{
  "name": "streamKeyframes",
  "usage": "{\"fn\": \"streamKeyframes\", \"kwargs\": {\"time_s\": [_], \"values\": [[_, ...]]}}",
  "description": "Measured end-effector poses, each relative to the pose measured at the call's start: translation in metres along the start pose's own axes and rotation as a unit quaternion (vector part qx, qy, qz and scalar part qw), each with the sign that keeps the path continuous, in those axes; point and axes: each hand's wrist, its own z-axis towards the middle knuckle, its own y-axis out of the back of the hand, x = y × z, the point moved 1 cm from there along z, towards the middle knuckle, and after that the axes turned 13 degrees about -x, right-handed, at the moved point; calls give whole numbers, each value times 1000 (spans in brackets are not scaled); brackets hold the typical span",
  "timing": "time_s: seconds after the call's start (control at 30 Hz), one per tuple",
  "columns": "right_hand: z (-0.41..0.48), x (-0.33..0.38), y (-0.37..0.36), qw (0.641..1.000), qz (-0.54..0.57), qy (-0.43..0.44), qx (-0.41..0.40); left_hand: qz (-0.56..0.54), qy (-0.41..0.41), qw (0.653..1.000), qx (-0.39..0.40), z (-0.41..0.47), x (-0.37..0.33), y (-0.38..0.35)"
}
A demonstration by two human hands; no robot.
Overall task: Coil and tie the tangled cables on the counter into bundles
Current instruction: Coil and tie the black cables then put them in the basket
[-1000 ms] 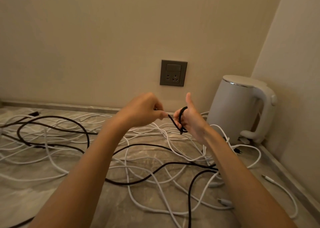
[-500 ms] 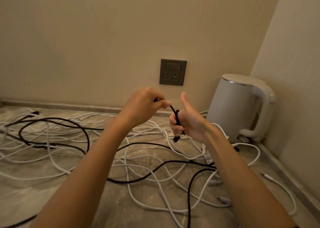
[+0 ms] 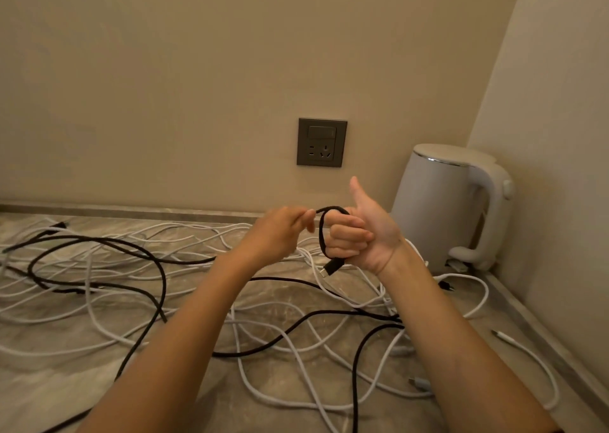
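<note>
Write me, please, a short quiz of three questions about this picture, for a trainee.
1. True or false: the right hand grips the black cable, with the thumb pointing up.
2. What stands to the right of the wall socket? A) a kettle B) a toaster C) a mug
3. Fill the gap: the ____ hand pinches the cable beside the loop.

Key: 1 true; 2 A; 3 left hand

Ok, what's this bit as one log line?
step: coiling black cable | right hand: grips it, loop round fingers | left hand: pinches it | white cables: tangled on counter
</note>
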Motion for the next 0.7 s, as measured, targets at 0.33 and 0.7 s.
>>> {"fn": "streamKeyframes", "kwargs": {"time_s": [0.33, 0.7], "values": [[-8, 9, 10, 947, 245, 159, -135, 36, 54, 977, 201, -20, -10, -20], [-8, 11, 13, 890, -104, 239, -376, 102, -45, 956, 271, -20, -35, -7]]}}
